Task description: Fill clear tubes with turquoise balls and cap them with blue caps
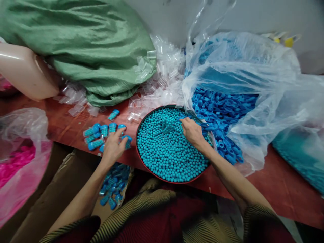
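My left hand [113,147] rests over a cluster of small clear bottles [95,144] filled with turquoise beads and topped with blue caps. Its fingers are spread and touch the nearest bottles. A round red-rimmed tray [138,153] full of turquoise beads [172,152] stands in front of me. Above its right side, my right hand [192,132] is closed, with a small blue plastic piece [181,118] at the fingertips. Left of those fingertips, a raised clump of beads [168,125] stands out, perhaps inside a clear tube.
Blue plastic caps [222,111] spill from a clear bag [270,77] at right. Empty clear tubes [164,77] lie behind the tray, beside a green sack [101,50]. A pink-filled bag [20,162] is at left. Below the table edge, more filled bottles [113,185] lie in a box.
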Tool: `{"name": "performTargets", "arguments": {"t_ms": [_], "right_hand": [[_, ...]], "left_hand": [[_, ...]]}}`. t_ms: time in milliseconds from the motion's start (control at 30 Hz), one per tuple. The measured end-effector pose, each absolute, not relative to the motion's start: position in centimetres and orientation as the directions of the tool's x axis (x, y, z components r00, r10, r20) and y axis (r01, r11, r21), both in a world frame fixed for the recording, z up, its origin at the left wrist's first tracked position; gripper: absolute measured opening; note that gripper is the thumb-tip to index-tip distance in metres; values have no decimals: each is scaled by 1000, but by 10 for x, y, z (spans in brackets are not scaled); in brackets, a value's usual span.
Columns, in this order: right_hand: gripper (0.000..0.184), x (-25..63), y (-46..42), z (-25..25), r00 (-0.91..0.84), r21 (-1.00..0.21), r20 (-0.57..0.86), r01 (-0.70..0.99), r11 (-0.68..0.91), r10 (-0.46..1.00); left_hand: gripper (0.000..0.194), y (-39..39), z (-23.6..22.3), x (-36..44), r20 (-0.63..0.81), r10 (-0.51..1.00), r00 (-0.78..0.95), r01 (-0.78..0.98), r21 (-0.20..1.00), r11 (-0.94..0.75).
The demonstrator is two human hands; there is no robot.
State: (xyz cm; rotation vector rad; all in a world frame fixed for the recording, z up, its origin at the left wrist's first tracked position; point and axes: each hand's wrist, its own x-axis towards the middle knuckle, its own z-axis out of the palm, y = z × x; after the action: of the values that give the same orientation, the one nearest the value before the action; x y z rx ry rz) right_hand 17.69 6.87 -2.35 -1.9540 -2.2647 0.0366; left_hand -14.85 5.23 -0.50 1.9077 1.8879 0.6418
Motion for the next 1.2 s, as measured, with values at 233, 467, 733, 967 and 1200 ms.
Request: {"name": "performTargets", "arguments": {"t_ms": [233,467,733,967,1200], "right_hand": [[29,178,105,-33,-184,147,12,973,180,983],[25,179,61,-36,-297,164,-39,940,300,954],[19,190,49,-35,-209,64,-106,974,216,972],[23,200,46,-41,-217,-167,-1,962,214,976],[35,193,53,-36,-131,-481,152,856,189,980]], "left_hand": [[29,64,-13,-73,177,961,214,765,582,-277],[36,81,-41,-3,17,924,382,733,604,-314],[38,93,-40,10,-102,946,309,816,540,-208],[26,94,-42,15,-112,947,301,834,513,-204],[21,95,-45,14,-130,922,366,779,585,-227]]}}
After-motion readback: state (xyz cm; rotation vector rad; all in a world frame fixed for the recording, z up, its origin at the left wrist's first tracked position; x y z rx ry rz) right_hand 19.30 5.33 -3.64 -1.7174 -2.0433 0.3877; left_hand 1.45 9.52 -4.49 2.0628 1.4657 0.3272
